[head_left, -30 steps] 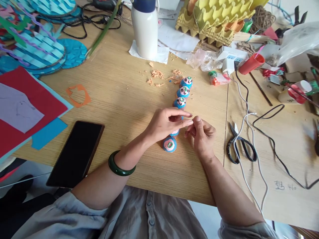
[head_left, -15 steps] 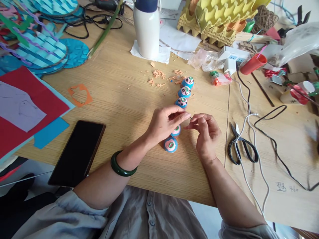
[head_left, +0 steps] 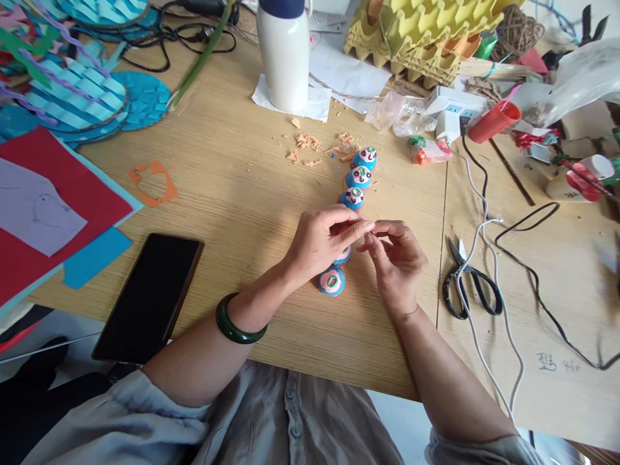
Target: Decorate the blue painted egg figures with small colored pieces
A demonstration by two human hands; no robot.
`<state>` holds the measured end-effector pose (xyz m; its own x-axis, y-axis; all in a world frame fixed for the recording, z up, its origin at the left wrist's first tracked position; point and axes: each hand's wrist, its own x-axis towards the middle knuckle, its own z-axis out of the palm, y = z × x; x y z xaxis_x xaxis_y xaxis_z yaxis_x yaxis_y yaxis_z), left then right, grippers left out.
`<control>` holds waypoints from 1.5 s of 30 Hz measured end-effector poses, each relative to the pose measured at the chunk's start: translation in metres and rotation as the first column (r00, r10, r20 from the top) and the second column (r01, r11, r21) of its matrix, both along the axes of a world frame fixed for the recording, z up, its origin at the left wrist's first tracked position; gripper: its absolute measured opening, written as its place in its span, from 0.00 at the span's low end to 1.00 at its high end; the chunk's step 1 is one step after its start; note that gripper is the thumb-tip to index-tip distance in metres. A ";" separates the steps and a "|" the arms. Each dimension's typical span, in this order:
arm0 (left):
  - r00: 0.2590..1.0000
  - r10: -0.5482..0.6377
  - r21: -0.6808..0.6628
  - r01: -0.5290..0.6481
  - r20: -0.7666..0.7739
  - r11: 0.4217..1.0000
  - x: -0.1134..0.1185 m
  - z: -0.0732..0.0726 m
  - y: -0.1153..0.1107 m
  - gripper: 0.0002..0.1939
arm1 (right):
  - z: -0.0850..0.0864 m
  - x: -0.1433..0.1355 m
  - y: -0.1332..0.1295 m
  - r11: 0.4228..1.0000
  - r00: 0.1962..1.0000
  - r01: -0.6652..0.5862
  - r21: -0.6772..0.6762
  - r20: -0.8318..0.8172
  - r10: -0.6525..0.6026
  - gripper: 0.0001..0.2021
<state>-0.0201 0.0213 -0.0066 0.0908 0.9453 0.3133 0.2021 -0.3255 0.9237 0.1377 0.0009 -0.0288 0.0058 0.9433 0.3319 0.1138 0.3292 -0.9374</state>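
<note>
A row of small blue domes with pink tops runs up the wooden table (head_left: 271,187); the nearest dome (head_left: 332,281) carries a green ring, and the far dome (head_left: 364,157) has black bits beside its green one. Over the middle of the row, my left hand (head_left: 320,239) is closed in a pinch, hiding part of the row. My right hand (head_left: 400,258) meets it, thumb and forefinger pinched at the left fingertips. A tiny dark strip shows between the fingertips, too small to name and mostly covered.
Black-handled scissors (head_left: 469,281) lie to the right among white and black cables (head_left: 526,271). A phone (head_left: 148,297) is at the left. Behind stand a white bottle (head_left: 283,61) and yellow egg trays (head_left: 421,39). Orange shavings (head_left: 307,142) are scattered beyond the row.
My right thumb and fingers have moved left and closed up against my left fingertips. Less of the dark strip shows between them. The domes have stayed in place.
</note>
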 end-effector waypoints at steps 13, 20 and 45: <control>0.974 0.222 -0.123 -0.215 0.042 0.969 -0.006 0.005 0.002 0.20 | 0.006 -0.001 0.007 0.981 0.987 0.118 -0.152 -0.090 -0.133 0.17; 0.997 0.046 -0.106 -0.040 0.063 0.994 -0.005 0.003 0.001 0.13 | 0.005 -0.001 0.009 0.974 0.986 0.074 -0.216 -0.133 -0.104 0.19; 0.980 0.026 -0.182 0.010 0.196 0.983 -0.001 -0.003 0.001 0.14 | 0.004 -0.002 0.003 0.992 0.988 -0.016 -0.121 -0.157 -0.004 0.06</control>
<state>-0.0214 0.0227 -0.0092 0.0370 0.9884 0.1476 0.0128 -0.1481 0.9889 0.1354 0.0039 -0.0243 0.0428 0.9768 0.2098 -0.0397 0.2115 -0.9766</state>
